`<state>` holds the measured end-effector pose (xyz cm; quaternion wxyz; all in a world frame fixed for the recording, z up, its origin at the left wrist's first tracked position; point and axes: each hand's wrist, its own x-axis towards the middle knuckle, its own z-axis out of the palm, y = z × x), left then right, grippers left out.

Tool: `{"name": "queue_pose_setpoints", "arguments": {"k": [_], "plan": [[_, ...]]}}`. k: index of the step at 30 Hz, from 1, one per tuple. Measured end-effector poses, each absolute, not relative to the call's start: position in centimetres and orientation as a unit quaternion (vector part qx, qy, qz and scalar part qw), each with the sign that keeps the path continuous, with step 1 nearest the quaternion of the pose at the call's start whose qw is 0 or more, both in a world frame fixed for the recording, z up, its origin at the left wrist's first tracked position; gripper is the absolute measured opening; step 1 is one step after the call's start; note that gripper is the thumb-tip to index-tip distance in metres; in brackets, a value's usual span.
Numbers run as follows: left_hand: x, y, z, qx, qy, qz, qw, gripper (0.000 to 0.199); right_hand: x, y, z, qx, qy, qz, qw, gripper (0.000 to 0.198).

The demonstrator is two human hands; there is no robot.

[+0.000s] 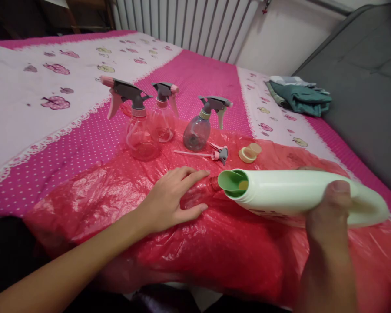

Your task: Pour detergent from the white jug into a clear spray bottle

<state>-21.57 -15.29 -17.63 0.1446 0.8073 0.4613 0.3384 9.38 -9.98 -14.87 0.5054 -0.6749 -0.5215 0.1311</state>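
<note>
My left hand (172,198) is wrapped round a clear spray bottle body (195,195) without its head, tilted with its neck to the right. In my right hand (332,204) lies a large pale green detergent bottle (286,187), tipped nearly level. Its green pouring spout (233,181) is at the mouth of the clear bottle; whether they touch I cannot tell. No stream of liquid shows. Beyond my hands rests a loose pink and grey spray head (220,154) with its tube. A yellowish cap (249,153) sits to its right.
Two pink-trimmed spray bottles (141,139) and a grey one (197,130) stand behind my hands. Red plastic sheet (241,256) covers the near part of the patterned bedspread (208,78). Folded clothes (299,95) lie by the grey headboard (361,87). A radiator (189,24) is at the back.
</note>
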Motion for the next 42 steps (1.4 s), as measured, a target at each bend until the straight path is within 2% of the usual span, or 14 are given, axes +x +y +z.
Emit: {"name": "queue_pose_setpoints", "arguments": {"k": [11, 17, 25, 42], "plan": [[-21.5, -15.34, -17.7, 0.804, 0.465, 0.341, 0.143, 0.055, 9.49, -10.23, -14.8, -0.675, -0.525, 0.138, 0.5, 0.09], [-21.55, -15.32, -17.71, 0.805, 0.463, 0.343, 0.142, 0.055, 9.49, -9.97, -15.16, -0.658, -0.514, 0.146, 0.53, 0.088], [-21.5, -15.35, -17.75, 0.804, 0.464, 0.343, 0.144, 0.056, 9.4, -10.41, -14.8, -0.667, -0.528, 0.136, 0.508, 0.09], [-21.47, -15.35, -17.6, 0.799, 0.47, 0.34, 0.156, 0.055, 8.93, -10.44, -14.58, -0.66, -0.53, 0.135, 0.516, 0.091]]}}
